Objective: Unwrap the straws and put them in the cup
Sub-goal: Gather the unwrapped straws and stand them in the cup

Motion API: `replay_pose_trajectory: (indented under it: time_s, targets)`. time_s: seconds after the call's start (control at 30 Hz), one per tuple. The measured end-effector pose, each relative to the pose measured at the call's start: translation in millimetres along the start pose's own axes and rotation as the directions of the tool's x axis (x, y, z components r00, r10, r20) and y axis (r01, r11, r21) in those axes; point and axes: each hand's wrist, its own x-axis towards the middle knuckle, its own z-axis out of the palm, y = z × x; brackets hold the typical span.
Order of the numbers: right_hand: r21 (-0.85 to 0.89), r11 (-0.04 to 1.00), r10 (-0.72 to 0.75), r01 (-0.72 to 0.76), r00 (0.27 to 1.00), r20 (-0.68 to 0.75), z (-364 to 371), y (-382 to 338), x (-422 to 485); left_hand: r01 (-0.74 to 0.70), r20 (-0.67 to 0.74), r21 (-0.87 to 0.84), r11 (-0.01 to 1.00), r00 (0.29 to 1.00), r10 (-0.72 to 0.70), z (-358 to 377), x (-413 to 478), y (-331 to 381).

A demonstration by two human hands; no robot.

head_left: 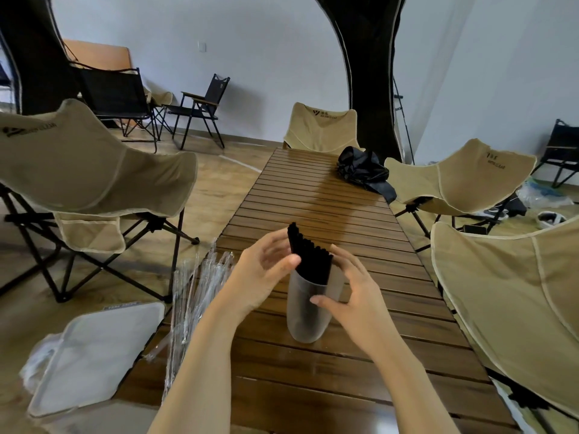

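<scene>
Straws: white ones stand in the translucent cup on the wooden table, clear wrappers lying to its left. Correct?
No. The head view shows the straws are black, not white. They do stand in the translucent cup on the wooden table, clear wrappers lying to its left.

Both bare forearms rise from the bottom edge to mid-frame. The left hand [266, 270] curls round the straws [308, 255]; the right hand [354, 292] grips the cup [305, 321], thumb in front.
</scene>
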Motion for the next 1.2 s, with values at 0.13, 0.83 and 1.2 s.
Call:
replay_pose_trajectory:
  time_s: [0.13, 0.83, 1.2]
  targets:
    - [0.039, 0.999, 0.028, -0.028, 1.0, 0.003, -3, 6, -2, 0.095, 0.083, 0.013, 0.995, 0.992, -0.096, 2, -5, -7]
    - [0.349, 0.932, 0.038, -0.097, 0.985, 0.17, 13, 8, 1, 0.069, -0.197, 0.43, 0.9, 0.98, 0.019, 5, -27, 15]
    - [0.431, 0.896, -0.002, -0.108, 0.969, 0.246, 14, 9, 1, 0.097, -0.149, 0.474, 0.875, 0.988, -0.029, -7, -33, 25]
